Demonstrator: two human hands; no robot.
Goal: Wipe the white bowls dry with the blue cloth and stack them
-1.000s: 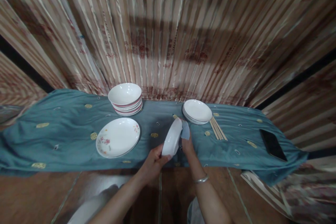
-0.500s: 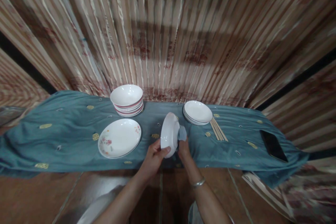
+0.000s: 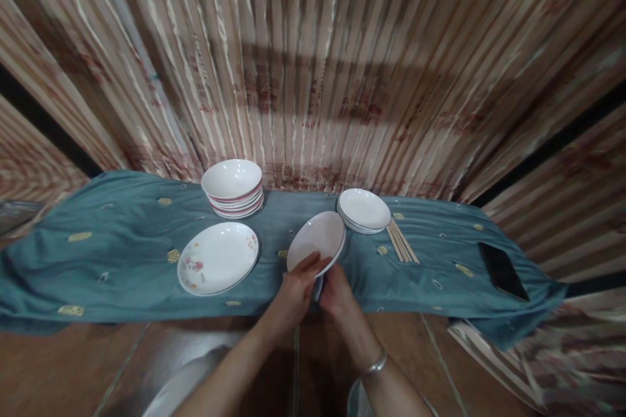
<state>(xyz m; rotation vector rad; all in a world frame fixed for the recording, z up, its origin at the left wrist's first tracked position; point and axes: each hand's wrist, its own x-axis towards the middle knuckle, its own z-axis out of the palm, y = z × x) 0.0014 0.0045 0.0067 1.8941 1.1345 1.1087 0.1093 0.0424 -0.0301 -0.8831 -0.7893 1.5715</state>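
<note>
A white bowl with a thin dark rim is held tilted over the table's front edge, its inside facing up toward me. My left hand grips it at the near side, with fingers over the rim. Under the bowl, my right hand is closed on a grey-blue cloth, pressed near the bowl's underside; part of the cloth and fingers is hidden. To the left lies a large white oval plate with a floral edge. A stack of small white plates stands just beyond on the right.
Stacked white bowls with red bands stand at the back left. Several wooden chopsticks lie beside the small plates. A black phone rests at the right on the green patterned tablecloth. A striped curtain hangs behind the table.
The bowl has turned from on edge, underside to the right, to lying flatter with its inside visible. My right hand with the cloth has moved down and left beneath it.
</note>
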